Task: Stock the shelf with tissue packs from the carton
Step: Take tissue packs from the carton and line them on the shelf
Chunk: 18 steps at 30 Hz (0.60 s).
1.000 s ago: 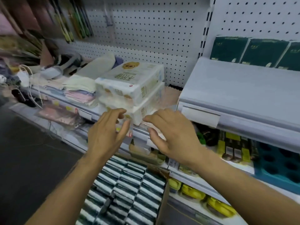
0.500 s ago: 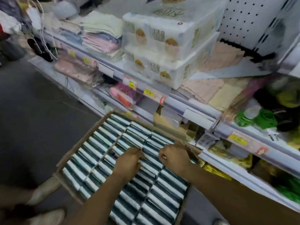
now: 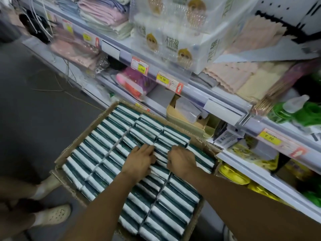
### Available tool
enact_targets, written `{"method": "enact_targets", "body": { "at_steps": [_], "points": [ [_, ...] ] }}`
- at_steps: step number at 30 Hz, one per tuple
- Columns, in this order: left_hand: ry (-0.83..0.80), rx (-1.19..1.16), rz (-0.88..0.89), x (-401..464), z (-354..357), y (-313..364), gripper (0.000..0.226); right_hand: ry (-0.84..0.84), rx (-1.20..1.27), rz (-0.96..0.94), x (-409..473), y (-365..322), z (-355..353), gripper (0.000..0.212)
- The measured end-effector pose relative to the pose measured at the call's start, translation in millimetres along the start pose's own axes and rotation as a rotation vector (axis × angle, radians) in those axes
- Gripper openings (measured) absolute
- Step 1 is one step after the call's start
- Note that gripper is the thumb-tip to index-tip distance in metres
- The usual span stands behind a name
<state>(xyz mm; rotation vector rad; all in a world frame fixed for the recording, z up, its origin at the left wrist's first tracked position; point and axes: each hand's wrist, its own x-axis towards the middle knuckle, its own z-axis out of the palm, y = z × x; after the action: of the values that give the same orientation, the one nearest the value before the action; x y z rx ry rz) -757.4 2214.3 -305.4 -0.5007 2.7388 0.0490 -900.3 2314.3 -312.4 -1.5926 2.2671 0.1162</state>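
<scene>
Standing on edge in tight rows, the green-and-white tissue packs [image 3: 107, 153] are filling the cardboard carton [image 3: 69, 154] on the floor, just in front of the lower shelves. Both hands are working in the middle rows: the left hand [image 3: 139, 160] is digging its fingers down between packs, and the right hand [image 3: 181, 161] is curling over the tops of the neighbouring packs; whether either has a pack fully pinched, I cannot tell. These packs are probably handling light and soft, with slick film wrappers, so squeezing several together by their flat faces looks wiser than plucking at the edges, since they are wedged closely. Rising beyond the carton, the shelf rail [image 3: 224, 108] is carrying yellow price tags [image 3: 162, 79], with large white tissue bundles [image 3: 175, 32] and folded cloths [image 3: 104, 14] above. A sandalled foot [image 3: 55, 214] is resting on the dark floor [image 3: 34, 101] beside the carton.
</scene>
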Motion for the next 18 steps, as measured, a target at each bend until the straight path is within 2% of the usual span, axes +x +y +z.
{"method": "enact_targets", "body": {
  "at_steps": [4, 9, 12, 14, 16, 18],
  "points": [
    [0.016, -0.291, -0.027, -16.9, -25.9, -16.2, 0.030, 0.071, 0.197, 0.006, -14.0, 9.7, -33.2, 0.020],
    [0.035, -0.823, -0.200, -51.7, -74.1, -24.9, 0.027, 0.207, 0.282, -0.014, -49.9, 20.5, -94.9, 0.009],
    [0.154, -1.096, -0.290, -73.2, -118.8, -23.0, 0.017, 0.310, 0.285, -0.065, -80.9, 32.0, -142.9, 0.009],
    [0.234, -1.270, -0.322, -78.6, -165.3, -15.8, 0.026, 0.398, 0.286, -0.076, -100.8, 40.4, -179.2, 0.008],
    [0.303, -1.365, -0.305, -78.1, -217.3, -4.1, 0.030, 0.520, 0.254, -0.072, -120.7, 48.2, -217.4, 0.001],
    [0.377, -1.413, -0.250, -73.7, -265.8, 7.7, 0.029, 0.665, 0.256, -0.071, -142.1, 54.9, -256.3, 0.005]
  ]
}}
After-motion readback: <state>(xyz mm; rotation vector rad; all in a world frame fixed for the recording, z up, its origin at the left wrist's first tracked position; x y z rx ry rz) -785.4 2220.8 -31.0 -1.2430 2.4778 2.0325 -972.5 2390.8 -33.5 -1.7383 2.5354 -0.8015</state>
